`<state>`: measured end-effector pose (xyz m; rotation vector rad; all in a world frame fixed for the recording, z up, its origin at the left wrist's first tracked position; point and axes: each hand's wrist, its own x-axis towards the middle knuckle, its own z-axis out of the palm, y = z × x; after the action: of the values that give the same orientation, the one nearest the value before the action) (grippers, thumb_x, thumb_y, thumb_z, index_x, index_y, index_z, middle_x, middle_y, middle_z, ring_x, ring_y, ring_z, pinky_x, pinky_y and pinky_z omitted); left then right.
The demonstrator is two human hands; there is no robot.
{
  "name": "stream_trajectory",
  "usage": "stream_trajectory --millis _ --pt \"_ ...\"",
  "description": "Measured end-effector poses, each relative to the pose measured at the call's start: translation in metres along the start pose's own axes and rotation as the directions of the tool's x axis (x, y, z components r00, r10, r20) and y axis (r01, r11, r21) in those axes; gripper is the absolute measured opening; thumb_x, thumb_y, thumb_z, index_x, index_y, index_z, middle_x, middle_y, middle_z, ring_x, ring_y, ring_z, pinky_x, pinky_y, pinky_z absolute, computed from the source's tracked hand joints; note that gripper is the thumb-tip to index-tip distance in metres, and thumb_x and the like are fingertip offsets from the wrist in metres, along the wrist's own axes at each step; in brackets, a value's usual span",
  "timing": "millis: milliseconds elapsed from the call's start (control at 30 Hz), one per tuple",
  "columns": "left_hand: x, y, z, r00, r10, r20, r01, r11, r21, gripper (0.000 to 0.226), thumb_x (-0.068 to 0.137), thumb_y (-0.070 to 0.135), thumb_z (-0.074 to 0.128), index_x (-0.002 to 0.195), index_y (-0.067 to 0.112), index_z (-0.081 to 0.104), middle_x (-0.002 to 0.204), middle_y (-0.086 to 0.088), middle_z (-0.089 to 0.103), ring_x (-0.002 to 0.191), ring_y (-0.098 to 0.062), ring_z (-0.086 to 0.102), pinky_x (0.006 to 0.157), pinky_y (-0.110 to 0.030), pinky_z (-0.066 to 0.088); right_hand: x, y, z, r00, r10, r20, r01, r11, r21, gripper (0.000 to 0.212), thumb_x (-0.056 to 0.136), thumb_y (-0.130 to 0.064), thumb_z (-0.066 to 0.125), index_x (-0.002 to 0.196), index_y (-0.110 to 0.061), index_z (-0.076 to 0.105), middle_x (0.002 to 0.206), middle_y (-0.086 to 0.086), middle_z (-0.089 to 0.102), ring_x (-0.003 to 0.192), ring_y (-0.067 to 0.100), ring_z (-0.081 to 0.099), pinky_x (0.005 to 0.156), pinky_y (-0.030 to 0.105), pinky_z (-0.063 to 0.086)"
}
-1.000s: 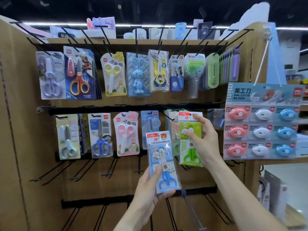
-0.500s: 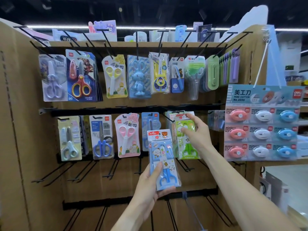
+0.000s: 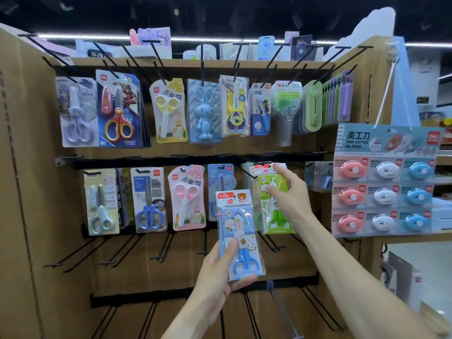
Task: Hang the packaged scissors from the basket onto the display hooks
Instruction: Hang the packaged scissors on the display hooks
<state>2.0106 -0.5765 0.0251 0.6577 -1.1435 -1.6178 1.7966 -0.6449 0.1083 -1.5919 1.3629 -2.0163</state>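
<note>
Cardboard display rack with black hooks, rows of packaged scissors hung. Your right hand grasps the green scissors pack at the middle-row hook. Your left hand holds the blue scissors pack upright, below and just left of the green one.

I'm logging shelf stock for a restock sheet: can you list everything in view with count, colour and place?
top-row scissor packs: about nine hooks, mixed colours, upper rail
middle-row scissor packs: four plus, mixed, middle rail
green scissors pack: one, green, middle-rail hook
blue cartoon scissors pack: one, blue, held before the rack
mini cutter card: nine cutters, pink, white, blue, right
bare hooks: several, black, lower rails
left hand: grips blue pack
right hand: holds green pack
</note>
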Motion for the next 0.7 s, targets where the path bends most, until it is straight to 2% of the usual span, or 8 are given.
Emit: stream_trajectory --millis 67,200,333,433,500,533,600,700 --pt "-0.001 0.001 0.0 1.0 0.005 0.003 -0.005 1.0 0.0 0.032 0.101 0.034 0.064 0.132 0.026 0.062 0.116 -0.007 0.08 0.105 -0.031 0.078 0.071 -0.041 0.068 0.006 0.003 0.001 1.0 0.028 0.002 -0.028 1.0 0.001 0.061 0.091 -0.011 0.076 0.139 -0.045 0.059 0.134 -0.005 0.063 0.121 0.017 0.065 0.099 0.048 0.059" --pt "-0.002 0.002 0.0 1.0 0.011 0.011 -0.011 1.0 0.014 0.032 0.101 0.034 0.064 0.132 0.027 0.062 0.117 -0.006 0.08 0.105 -0.03 0.078 0.073 -0.042 0.068 0.021 0.012 0.007 0.996 0.081 0.026 -0.079 0.994 -0.069 0.065 0.089 -0.013 0.076 0.145 -0.039 0.054 0.138 -0.003 0.061 0.12 0.019 0.065 0.097 0.048 0.059" --pt "-0.003 0.006 0.0 0.999 0.04 0.023 -0.041 0.999 0.034 0.033 0.102 0.034 0.063 0.134 0.027 0.061 0.118 -0.007 0.079 0.107 -0.03 0.077 0.07 -0.039 0.068 0.032 0.01 0.014 0.988 0.133 0.08 -0.102 0.944 -0.312 0.063 0.096 -0.018 0.071 0.153 -0.029 0.046 0.141 0.005 0.042 0.103 0.017 0.06 0.083 0.028 0.056" --pt "-0.003 0.008 0.002 0.998 0.059 0.021 -0.06 0.997 0.056 0.033 0.102 0.034 0.063 0.134 0.026 0.062 0.117 -0.007 0.079 0.107 -0.029 0.077 0.065 -0.034 0.066 0.019 0.0 0.015 0.997 0.055 -0.054 -0.076 0.831 -0.552 0.058 0.096 -0.029 0.071 0.15 -0.031 0.049 0.14 0.007 0.03 0.127 0.028 0.041 0.107 0.037 0.043" --pt "-0.002 0.007 0.003 0.997 0.07 0.022 -0.071 0.994 0.086 0.033 0.102 0.036 0.063 0.134 0.026 0.062 0.117 -0.006 0.079 0.106 -0.028 0.078 0.064 -0.032 0.065 -0.008 -0.003 0.016 0.987 -0.019 -0.157 -0.057 0.884 -0.464 0.048 0.095 -0.035 0.071 0.14 -0.03 0.057 0.138 0.004 0.036 0.129 0.026 0.044 0.109 0.041 0.045" --pt "-0.001 0.006 0.003 0.997 0.071 0.024 -0.073 0.992 0.1 0.034 0.101 0.037 0.064 0.134 0.026 0.063 0.117 -0.005 0.079 0.106 -0.027 0.078 0.065 -0.032 0.064 -0.028 -0.005 0.017 0.986 0.005 -0.167 -0.058 0.947 -0.317 0.042 0.094 -0.04 0.072 0.134 -0.03 0.059 0.134 0.001 0.044 0.122 0.021 0.054 0.104 0.044 0.052" --pt "0.001 0.003 0.006 0.997 0.068 0.038 -0.073 0.989 0.129 0.035 0.101 0.038 0.065 0.134 0.027 0.063 0.117 -0.004 0.079 0.107 -0.026 0.078 0.067 -0.033 0.065 -0.07 -0.016 0.024 0.989 0.133 -0.058 -0.132 0.991 0.016 0.042 0.089 -0.045 0.078 0.121 -0.029 0.056 0.12 -0.003 0.064 0.104 0.014 0.07 0.087 0.044 0.063" --pt "0.004 -0.003 0.012 0.997 0.056 0.053 -0.064 0.985 0.162 0.035 0.101 0.04 0.065 0.133 0.026 0.065 0.115 -0.004 0.08 0.103 -0.026 0.079 0.071 -0.034 0.065 -0.102 -0.022 0.026 0.976 0.216 0.04 -0.219 0.943 0.252 0.051 0.085 -0.022 0.085 0.12 -0.019 0.049 0.105 0.0 0.079 0.092 0.015 0.078 0.075 0.035 0.065"
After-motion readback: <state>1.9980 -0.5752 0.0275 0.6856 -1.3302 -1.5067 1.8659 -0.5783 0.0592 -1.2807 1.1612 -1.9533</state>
